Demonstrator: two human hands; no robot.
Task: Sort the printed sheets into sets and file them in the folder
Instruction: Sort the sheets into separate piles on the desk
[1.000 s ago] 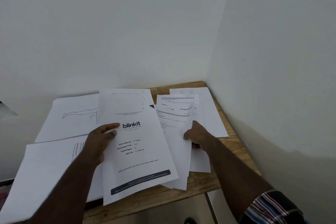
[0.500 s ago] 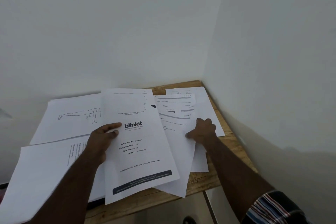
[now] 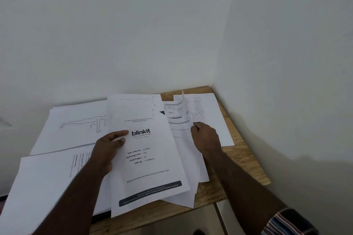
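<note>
1. Your left hand (image 3: pixel 108 145) grips the left edge of the blinkit cover sheet (image 3: pixel 147 158), thumb on top; the sheet lies over the near middle of the wooden bench (image 3: pixel 238 160).
2. Left of it lie a text sheet (image 3: pixel 44 177) and, farther, a sheet with a figure drawing (image 3: pixel 76 128).
3. Your right hand (image 3: pixel 205 137) pinches and lifts printed sheets (image 3: pixel 179 114) on the right.
4. A table-printed sheet (image 3: pixel 210 116) lies beyond, in the far right corner.
</note>
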